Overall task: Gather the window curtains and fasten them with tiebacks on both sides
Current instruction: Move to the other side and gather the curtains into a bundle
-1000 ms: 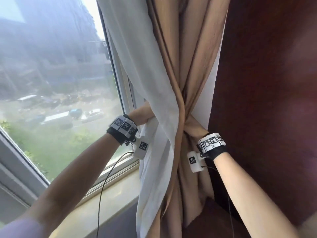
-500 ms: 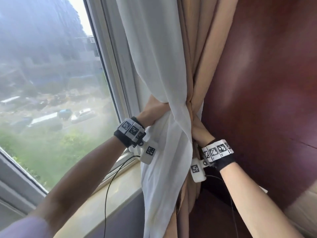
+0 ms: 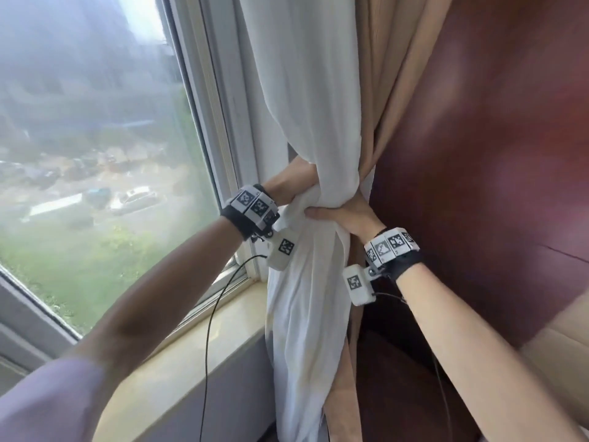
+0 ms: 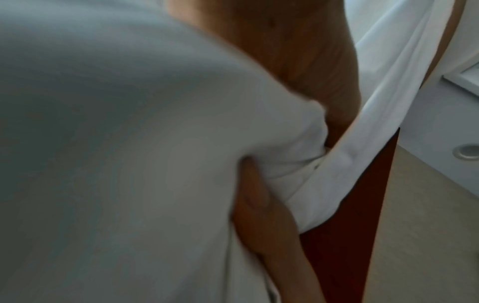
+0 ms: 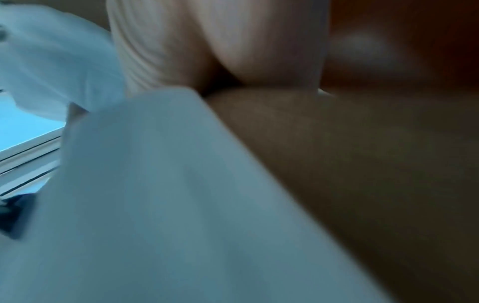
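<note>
A white sheer curtain (image 3: 306, 100) and a tan curtain (image 3: 387, 84) hang bunched together between the window and the dark red wall. My left hand (image 3: 291, 188) reaches round the bundle from the window side, its fingers hidden behind the cloth. My right hand (image 3: 342, 213) grips the bundle from the wall side, its thumb across the front of the white cloth. The left wrist view shows white cloth (image 4: 129, 143) close up, with a hand wrapped round its gathered folds. White cloth (image 5: 155, 205) and tan cloth (image 5: 362, 164) fill the blurred right wrist view. I see no tieback.
The window pane (image 3: 95, 154) and its white frame (image 3: 220, 129) stand to the left. A beige stone sill (image 3: 204, 355) runs below. The dark red wall panel (image 3: 494, 154) is close on the right. Thin cables hang from both wrist cameras.
The white curtain has been drawn across the front of the tan one. Both hands have closed in on the bundle, and my right thumb now lies over the white cloth.
</note>
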A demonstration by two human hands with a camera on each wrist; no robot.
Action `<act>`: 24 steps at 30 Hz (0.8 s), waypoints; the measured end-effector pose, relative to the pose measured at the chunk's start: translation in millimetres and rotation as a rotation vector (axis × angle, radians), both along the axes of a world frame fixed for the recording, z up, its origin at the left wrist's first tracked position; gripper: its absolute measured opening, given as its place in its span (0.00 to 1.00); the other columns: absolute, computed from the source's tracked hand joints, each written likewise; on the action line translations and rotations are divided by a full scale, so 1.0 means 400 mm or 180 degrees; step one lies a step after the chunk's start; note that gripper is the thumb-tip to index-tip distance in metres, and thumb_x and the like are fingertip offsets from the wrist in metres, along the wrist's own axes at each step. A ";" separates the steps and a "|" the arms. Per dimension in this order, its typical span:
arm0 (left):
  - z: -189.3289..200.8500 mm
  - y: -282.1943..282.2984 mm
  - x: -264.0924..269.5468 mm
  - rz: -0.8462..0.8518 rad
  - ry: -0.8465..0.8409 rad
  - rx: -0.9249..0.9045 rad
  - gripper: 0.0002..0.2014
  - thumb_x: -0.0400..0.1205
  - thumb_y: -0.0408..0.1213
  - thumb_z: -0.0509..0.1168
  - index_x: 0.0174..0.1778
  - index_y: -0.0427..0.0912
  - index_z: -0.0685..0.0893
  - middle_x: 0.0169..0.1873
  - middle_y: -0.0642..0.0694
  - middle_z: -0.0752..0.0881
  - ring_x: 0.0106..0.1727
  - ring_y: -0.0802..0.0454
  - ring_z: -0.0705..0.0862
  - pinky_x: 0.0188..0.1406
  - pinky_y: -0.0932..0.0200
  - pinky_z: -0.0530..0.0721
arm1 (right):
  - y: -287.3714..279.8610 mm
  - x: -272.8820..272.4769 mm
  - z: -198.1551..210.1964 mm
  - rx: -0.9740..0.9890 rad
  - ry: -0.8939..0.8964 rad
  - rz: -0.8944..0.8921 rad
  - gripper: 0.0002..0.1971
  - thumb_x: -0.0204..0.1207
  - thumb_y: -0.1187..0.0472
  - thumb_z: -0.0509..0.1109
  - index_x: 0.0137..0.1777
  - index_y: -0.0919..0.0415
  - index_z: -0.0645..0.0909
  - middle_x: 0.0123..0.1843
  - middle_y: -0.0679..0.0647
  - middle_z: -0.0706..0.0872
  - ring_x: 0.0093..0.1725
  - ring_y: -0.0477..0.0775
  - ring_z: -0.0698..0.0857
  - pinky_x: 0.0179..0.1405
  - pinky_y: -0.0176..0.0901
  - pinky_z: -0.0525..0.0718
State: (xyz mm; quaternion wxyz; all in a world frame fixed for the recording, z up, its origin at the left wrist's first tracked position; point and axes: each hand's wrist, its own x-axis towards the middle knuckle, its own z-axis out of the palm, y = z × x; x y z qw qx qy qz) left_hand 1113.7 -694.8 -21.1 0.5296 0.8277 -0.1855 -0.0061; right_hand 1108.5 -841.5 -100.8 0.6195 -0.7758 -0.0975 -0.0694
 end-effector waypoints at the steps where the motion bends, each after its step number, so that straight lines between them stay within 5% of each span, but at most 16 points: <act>1: 0.004 0.009 0.002 -0.0045 0.0016 0.0023 0.10 0.88 0.30 0.64 0.43 0.47 0.81 0.42 0.53 0.84 0.42 0.63 0.81 0.34 0.75 0.80 | 0.012 0.006 0.000 0.0072 -0.0014 -0.0029 0.38 0.59 0.61 0.94 0.70 0.59 0.82 0.61 0.48 0.92 0.60 0.39 0.90 0.59 0.35 0.88; 3: 0.004 0.027 0.014 -0.0086 -0.0093 0.0129 0.03 0.88 0.37 0.65 0.55 0.47 0.82 0.48 0.55 0.84 0.47 0.64 0.81 0.38 0.76 0.81 | 0.032 0.018 0.000 0.0191 0.0064 -0.0167 0.31 0.60 0.63 0.92 0.65 0.59 0.86 0.59 0.52 0.94 0.59 0.46 0.92 0.59 0.41 0.89; 6: -0.039 0.060 0.043 0.0292 -0.0390 0.0016 0.16 0.86 0.45 0.67 0.67 0.42 0.81 0.54 0.53 0.85 0.56 0.61 0.83 0.53 0.76 0.83 | 0.067 0.039 -0.005 0.0305 0.0131 -0.0492 0.35 0.53 0.56 0.95 0.62 0.60 0.89 0.55 0.51 0.96 0.55 0.46 0.94 0.60 0.48 0.92; 8: -0.129 0.087 0.049 0.0677 -0.0760 -0.0223 0.30 0.84 0.59 0.64 0.79 0.46 0.75 0.70 0.46 0.82 0.73 0.50 0.81 0.75 0.49 0.82 | 0.088 0.050 -0.012 0.0409 0.0136 -0.0742 0.37 0.51 0.53 0.96 0.61 0.58 0.88 0.55 0.49 0.95 0.55 0.44 0.94 0.60 0.45 0.93; 10: -0.255 0.106 -0.006 0.1357 -0.0963 -0.0286 0.36 0.86 0.62 0.63 0.86 0.45 0.66 0.80 0.43 0.74 0.80 0.48 0.75 0.80 0.44 0.76 | 0.100 0.051 -0.010 0.0394 0.0177 -0.1030 0.38 0.51 0.50 0.95 0.63 0.55 0.86 0.56 0.46 0.94 0.54 0.41 0.93 0.55 0.34 0.91; 12: -0.384 0.117 -0.119 0.1853 -0.1174 -0.0124 0.28 0.86 0.54 0.68 0.75 0.41 0.72 0.67 0.44 0.79 0.64 0.51 0.81 0.65 0.50 0.85 | 0.102 0.052 -0.009 0.0344 0.0191 -0.1308 0.46 0.48 0.44 0.94 0.69 0.53 0.82 0.58 0.45 0.93 0.55 0.44 0.92 0.54 0.33 0.89; 15: -0.547 0.112 -0.261 0.1537 -0.1041 0.0836 0.18 0.81 0.56 0.73 0.51 0.49 0.75 0.42 0.53 0.82 0.38 0.56 0.81 0.36 0.59 0.81 | 0.105 0.055 -0.013 0.0309 0.0204 -0.1453 0.54 0.51 0.41 0.91 0.79 0.54 0.73 0.61 0.45 0.90 0.54 0.47 0.89 0.61 0.41 0.86; 17: -0.632 0.101 -0.296 0.1265 -0.0527 0.1844 0.18 0.81 0.61 0.69 0.44 0.49 0.79 0.35 0.53 0.85 0.35 0.52 0.85 0.34 0.55 0.83 | 0.112 0.056 -0.014 0.0263 0.0208 -0.1486 0.58 0.55 0.42 0.90 0.84 0.56 0.67 0.67 0.49 0.89 0.60 0.51 0.89 0.63 0.43 0.84; 19: -0.691 0.097 -0.300 0.1060 -0.0142 0.2665 0.18 0.83 0.58 0.65 0.44 0.45 0.85 0.38 0.47 0.90 0.41 0.41 0.90 0.39 0.52 0.86 | 0.118 0.057 -0.017 0.0187 0.0191 -0.1537 0.59 0.56 0.41 0.88 0.86 0.57 0.63 0.69 0.51 0.89 0.66 0.57 0.90 0.68 0.49 0.86; 24: -0.728 0.138 -0.266 0.0704 0.0055 0.3207 0.18 0.88 0.49 0.59 0.49 0.39 0.89 0.46 0.38 0.91 0.47 0.33 0.90 0.41 0.49 0.82 | 0.120 0.058 -0.024 0.0151 0.0167 -0.1535 0.63 0.56 0.40 0.87 0.89 0.57 0.56 0.70 0.52 0.89 0.68 0.61 0.89 0.73 0.58 0.85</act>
